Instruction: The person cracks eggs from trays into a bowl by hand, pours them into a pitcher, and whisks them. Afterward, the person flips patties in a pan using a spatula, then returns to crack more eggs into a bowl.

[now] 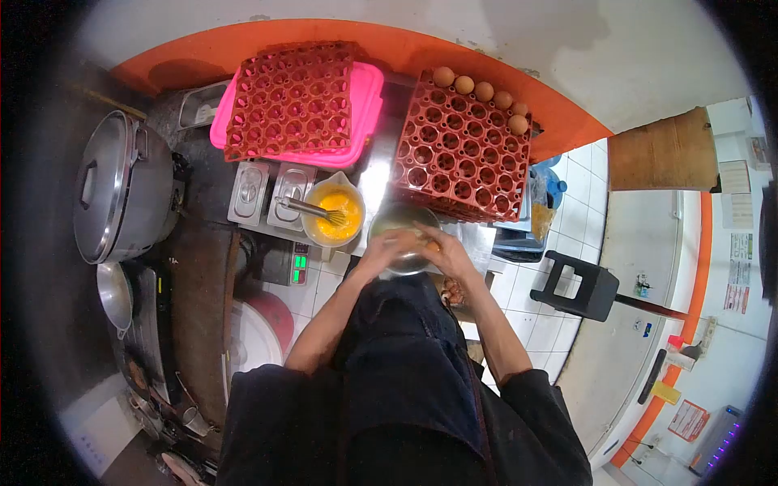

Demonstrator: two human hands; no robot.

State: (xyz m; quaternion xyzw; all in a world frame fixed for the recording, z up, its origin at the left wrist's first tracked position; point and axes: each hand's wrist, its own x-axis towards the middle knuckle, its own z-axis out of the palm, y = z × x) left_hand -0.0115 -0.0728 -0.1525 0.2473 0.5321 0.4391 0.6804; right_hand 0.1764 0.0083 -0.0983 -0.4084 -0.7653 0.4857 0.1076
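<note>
Over a round metal bowl [399, 220] at the counter's front edge, both of my hands meet. My right hand [443, 249] is closed around a brown egg [433, 245]. Beside it, my left hand [391, 247] reaches over the bowl with its fingers near the egg; whether it holds anything is hidden. To the left stands a pitcher [356, 230] of beaten yellow egg with a whisk [312, 211] resting in it. Behind the bowl is a stack of red egg trays [462, 154], with several brown eggs [484, 91] along its back right.
An empty red egg tray [292, 101] lies on a pink lid [369, 105]. Lidded metal containers [249, 193], a green-lit scale [299, 266] and a large pot [121, 190] are at left. Broken shells [452, 292] lie below my right hand. A black stool [596, 290] stands at right.
</note>
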